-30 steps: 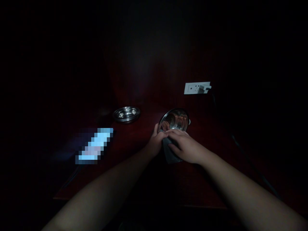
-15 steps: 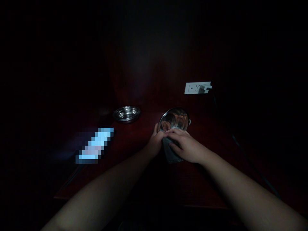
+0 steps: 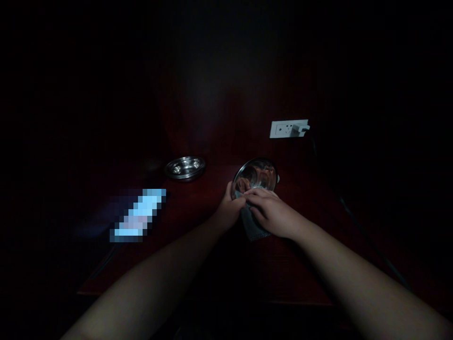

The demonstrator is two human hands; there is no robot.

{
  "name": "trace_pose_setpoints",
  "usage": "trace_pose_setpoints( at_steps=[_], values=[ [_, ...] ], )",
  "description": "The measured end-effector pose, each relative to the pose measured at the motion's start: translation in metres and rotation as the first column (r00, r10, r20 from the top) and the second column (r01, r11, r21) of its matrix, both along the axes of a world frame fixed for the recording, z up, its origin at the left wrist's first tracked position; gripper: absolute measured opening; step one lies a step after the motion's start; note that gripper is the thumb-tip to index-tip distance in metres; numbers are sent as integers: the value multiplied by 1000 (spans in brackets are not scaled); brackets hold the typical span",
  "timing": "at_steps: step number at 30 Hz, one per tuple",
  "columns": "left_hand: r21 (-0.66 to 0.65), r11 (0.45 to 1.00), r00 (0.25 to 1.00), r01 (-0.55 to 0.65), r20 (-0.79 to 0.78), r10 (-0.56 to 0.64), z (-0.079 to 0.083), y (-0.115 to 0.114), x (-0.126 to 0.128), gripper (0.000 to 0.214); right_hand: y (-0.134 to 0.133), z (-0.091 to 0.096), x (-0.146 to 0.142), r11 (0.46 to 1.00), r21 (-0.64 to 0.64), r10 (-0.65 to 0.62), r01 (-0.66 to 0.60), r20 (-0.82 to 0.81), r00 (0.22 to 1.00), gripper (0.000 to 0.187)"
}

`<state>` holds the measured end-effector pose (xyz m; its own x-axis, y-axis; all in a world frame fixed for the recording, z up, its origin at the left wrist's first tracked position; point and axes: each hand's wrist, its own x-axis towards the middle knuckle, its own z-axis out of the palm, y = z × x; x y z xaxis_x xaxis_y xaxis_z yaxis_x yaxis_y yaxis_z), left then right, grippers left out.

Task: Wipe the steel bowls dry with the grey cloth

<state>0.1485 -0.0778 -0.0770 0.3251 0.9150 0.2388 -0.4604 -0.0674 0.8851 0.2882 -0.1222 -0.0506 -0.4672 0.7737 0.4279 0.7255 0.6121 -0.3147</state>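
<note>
In a very dark scene, a shiny steel bowl (image 3: 256, 174) is tilted toward me on a dark red table (image 3: 212, 208). My left hand (image 3: 230, 208) grips the bowl's near left rim with fingers curled. Just to the right, my right hand (image 3: 272, 213) lies over a grey cloth (image 3: 252, 227) at the bowl's near edge, fingers bent and pressed on the cloth. The cloth hangs down below both hands.
A second steel bowl (image 3: 185, 167) sits upright to the left. A glowing blurred screen (image 3: 138, 221) lies further left near the table edge. A white wall socket with a plug (image 3: 288, 128) and a dark cable (image 3: 354, 217) are at the right.
Both hands and the bowl stay almost in place. My right hand's fingers have shifted slightly on the cloth.
</note>
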Motion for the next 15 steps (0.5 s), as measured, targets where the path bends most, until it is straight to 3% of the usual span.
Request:
trace_pose_setpoints(
  at_steps=[12, 15],
  values=[
    [-1, 1000, 1000, -22, 4, 22, -1, 0, 2, 48, 1, -3, 2, 999, 39, -18, 17, 31, 999, 39],
    [-11, 1000, 999, 19, 51, -19, 1, -3, -1, 45, 0, -1, 1, 999, 33, -15, 14, 25, 1000, 37]
  ],
)
